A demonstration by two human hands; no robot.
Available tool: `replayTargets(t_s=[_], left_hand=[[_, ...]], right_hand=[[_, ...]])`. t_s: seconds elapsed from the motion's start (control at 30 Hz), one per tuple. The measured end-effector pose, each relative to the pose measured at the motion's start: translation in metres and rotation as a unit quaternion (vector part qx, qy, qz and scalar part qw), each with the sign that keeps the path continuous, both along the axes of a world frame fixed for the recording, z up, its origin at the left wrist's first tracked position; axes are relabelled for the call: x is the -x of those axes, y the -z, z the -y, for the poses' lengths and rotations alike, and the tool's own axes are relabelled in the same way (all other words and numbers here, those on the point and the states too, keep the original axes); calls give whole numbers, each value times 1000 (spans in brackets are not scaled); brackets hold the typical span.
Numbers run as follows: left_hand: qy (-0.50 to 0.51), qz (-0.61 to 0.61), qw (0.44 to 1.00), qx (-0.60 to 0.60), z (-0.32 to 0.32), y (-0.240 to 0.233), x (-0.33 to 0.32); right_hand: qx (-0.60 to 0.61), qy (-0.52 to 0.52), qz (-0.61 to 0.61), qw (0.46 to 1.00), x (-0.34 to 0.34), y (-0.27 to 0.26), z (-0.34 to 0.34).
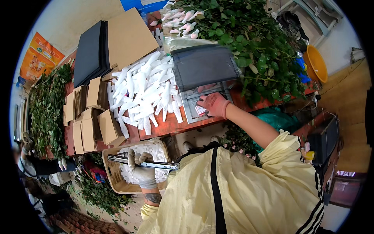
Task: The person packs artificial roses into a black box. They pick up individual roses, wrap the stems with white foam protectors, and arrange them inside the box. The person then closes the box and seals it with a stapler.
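Note:
My left hand (143, 171), in a pale work glove, grips a long metal stapler (166, 165) above a plastic basket (112, 175) of white pieces. My right hand (214, 104), in a pinkish-red glove, rests over a metal frame (190, 112) at the table's front edge. Beside its fingertips lies a small printed card (200, 110); whether the fingers pinch anything is hidden. Just beyond this hand, dark sheets (206, 68) lie under clear plastic film. A loose heap of white mesh bud sleeves (140, 84) spreads to the left of the frame.
Leafy rose stems (263, 55) with sleeved pink buds (187, 25) cover the right of the red table (187, 127). Cardboard pieces (90, 122), a large cardboard sheet (131, 38) and black boards (90, 52) stand left. An orange basin (317, 63) sits right. Another person (24, 163) is at far left.

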State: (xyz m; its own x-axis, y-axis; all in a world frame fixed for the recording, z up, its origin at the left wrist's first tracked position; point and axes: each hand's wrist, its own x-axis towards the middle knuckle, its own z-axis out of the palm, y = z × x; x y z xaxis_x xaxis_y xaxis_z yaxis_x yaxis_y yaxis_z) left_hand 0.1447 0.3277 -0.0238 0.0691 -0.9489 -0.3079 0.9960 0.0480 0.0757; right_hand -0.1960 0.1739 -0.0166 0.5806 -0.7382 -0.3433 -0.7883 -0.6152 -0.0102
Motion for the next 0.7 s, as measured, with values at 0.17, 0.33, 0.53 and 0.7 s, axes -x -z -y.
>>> replayTargets(t_s=[0.17,0.33,0.53,0.7], left_hand=[[-1,18,1000,3,-3,17,-15],[-30,44,998,-37,-3,11,-14],[12,6,1000,-11,5,21,-17],[12,26,999,-36,11,17,-8]], right_hand=[[28,-35,-57,997,-17,9,1],[32,34,157,986,15,10,-3],[4,275,575,771,46,33,-28],[69,273,548,788,50,46,-34]])
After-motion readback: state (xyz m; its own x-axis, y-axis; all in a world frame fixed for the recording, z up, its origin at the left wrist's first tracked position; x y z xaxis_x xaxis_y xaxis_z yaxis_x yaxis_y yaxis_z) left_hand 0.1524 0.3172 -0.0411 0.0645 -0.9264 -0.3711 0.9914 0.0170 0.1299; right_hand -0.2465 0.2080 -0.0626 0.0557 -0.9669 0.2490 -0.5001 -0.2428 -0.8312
